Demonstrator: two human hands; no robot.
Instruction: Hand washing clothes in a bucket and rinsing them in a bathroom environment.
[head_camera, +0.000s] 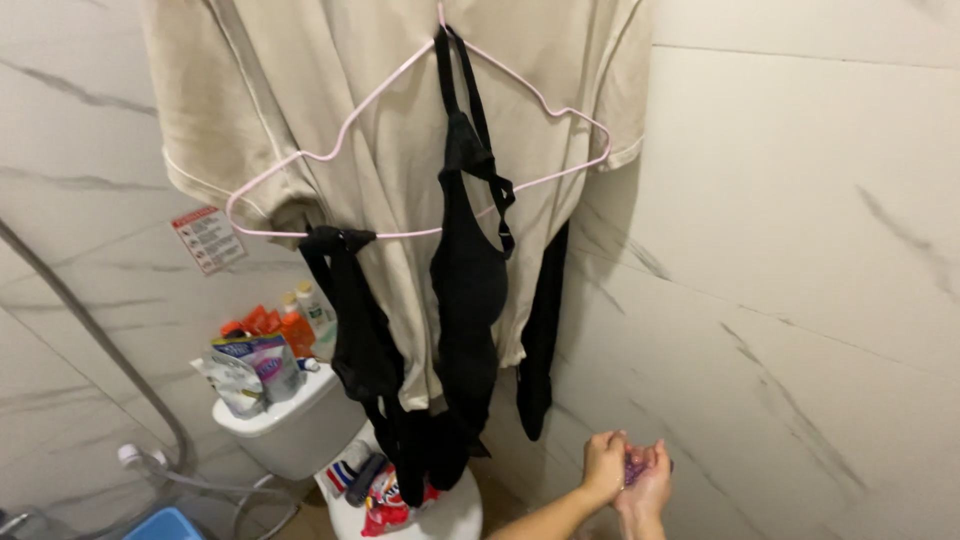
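My left hand (603, 464) and my right hand (650, 480) are pressed together low in the view, near the marble wall. Between them sits a small purple thing (634, 470), mostly hidden by the fingers; both hands close around it. Above and to the left, a pink wire hanger (352, 112) hangs with a black undergarment (468, 290) draped over it. Behind the hanger hangs a beige shirt (400, 80).
A white toilet (300, 430) stands at lower left, with bottles and a pouch (252, 368) on its tank and red packets (385, 500) on the lid. A grey hose (100, 340) runs down the left wall. A blue tub (165, 525) sits at the bottom edge.
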